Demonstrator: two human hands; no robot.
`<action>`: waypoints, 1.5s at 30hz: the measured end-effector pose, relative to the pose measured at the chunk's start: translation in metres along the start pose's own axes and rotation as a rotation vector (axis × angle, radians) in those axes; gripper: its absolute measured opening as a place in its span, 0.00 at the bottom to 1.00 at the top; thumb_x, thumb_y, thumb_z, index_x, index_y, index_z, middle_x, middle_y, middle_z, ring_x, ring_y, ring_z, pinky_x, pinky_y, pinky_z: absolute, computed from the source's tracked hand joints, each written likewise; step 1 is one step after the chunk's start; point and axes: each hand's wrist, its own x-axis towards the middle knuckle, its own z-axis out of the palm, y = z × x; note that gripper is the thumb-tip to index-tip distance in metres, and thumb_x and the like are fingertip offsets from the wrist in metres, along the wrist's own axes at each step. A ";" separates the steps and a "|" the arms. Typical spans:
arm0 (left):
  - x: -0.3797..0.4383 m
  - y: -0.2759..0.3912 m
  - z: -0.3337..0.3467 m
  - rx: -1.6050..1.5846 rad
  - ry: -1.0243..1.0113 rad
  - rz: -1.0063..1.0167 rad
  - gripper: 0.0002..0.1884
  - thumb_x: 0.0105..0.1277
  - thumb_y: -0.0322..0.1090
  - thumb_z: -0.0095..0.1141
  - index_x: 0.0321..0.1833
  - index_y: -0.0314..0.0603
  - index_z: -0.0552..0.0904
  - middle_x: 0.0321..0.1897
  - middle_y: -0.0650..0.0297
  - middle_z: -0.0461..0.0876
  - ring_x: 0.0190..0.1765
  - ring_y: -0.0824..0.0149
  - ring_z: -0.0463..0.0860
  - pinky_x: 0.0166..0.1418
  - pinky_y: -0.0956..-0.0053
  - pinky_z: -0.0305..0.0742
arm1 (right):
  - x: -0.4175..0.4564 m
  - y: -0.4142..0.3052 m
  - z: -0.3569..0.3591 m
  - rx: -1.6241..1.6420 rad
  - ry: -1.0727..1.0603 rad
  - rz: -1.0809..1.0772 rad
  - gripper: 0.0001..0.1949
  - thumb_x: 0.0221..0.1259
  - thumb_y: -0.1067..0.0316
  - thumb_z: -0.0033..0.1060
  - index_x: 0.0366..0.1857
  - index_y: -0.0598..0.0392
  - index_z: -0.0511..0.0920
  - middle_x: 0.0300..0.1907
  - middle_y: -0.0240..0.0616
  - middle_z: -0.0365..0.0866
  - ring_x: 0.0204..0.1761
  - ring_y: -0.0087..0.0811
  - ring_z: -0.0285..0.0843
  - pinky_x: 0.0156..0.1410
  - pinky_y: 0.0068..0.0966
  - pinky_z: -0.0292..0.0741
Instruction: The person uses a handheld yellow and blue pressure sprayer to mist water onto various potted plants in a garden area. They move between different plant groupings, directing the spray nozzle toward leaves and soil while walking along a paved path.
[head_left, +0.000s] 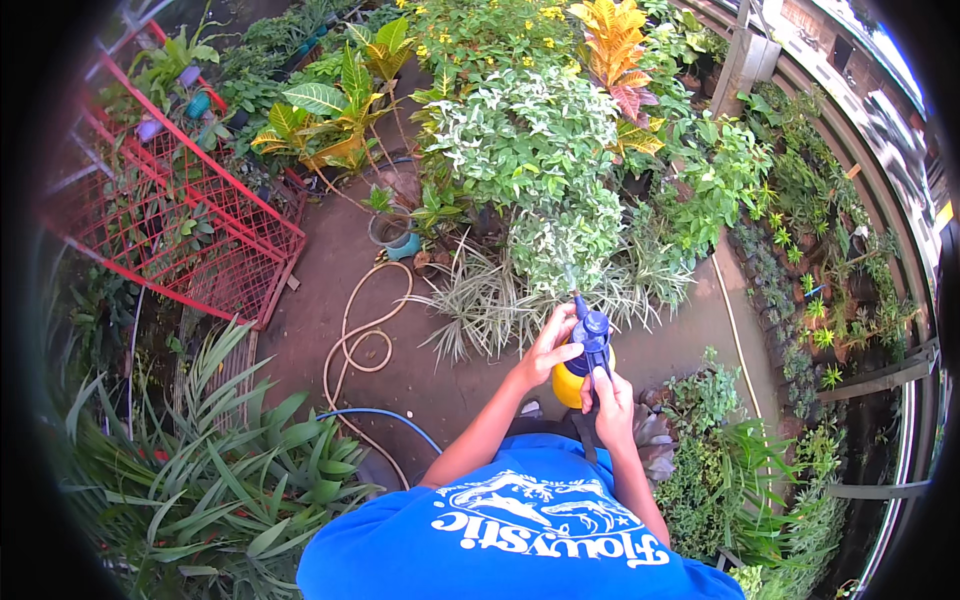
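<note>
A pump pressure sprayer (568, 385) with a yellow tank and dark blue head is held upright in front of my body. My left hand (550, 346) wraps the near left side of its head, below the nozzle. On the sprayer's handle, at the right, my right hand (611, 401) is closed. The nozzle points away from me at a bushy plant with white-and-green variegated leaves (566, 240), and a faint spray shows at its tip. Spider-like striped grassy plants (480, 300) spread below that bush.
A beige hose (347, 334) loops on the ground at left, with a blue hose (390, 412) nearer. A red metal lattice rack (202, 225) stands at upper left. A teal pot (401, 244) sits beside the bush. Long-leaved plants (247, 480) fill the lower left; seedlings (814, 300) line the right.
</note>
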 end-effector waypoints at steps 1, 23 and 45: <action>0.000 -0.004 -0.001 -0.006 -0.012 -0.008 0.35 0.64 0.46 0.59 0.68 0.36 0.60 0.60 0.46 0.76 0.63 0.57 0.76 0.70 0.61 0.65 | 0.000 0.002 -0.001 -0.002 0.006 0.006 0.20 0.78 0.58 0.44 0.25 0.58 0.75 0.17 0.29 0.71 0.20 0.19 0.68 0.27 0.21 0.67; -0.002 -0.061 0.007 -0.087 0.003 -0.137 0.23 0.71 0.33 0.53 0.65 0.38 0.63 0.59 0.49 0.79 0.60 0.61 0.79 0.69 0.64 0.69 | -0.008 0.012 -0.030 -0.057 0.071 0.223 0.19 0.77 0.54 0.47 0.27 0.54 0.74 0.18 0.25 0.70 0.20 0.16 0.64 0.27 0.18 0.63; -0.010 -0.069 0.014 -0.037 0.173 -0.222 0.21 0.67 0.32 0.48 0.61 0.36 0.62 0.55 0.51 0.77 0.59 0.61 0.78 0.69 0.66 0.69 | -0.003 0.021 -0.040 -0.065 0.007 0.301 0.19 0.75 0.53 0.51 0.28 0.57 0.77 0.19 0.25 0.72 0.20 0.15 0.65 0.26 0.18 0.64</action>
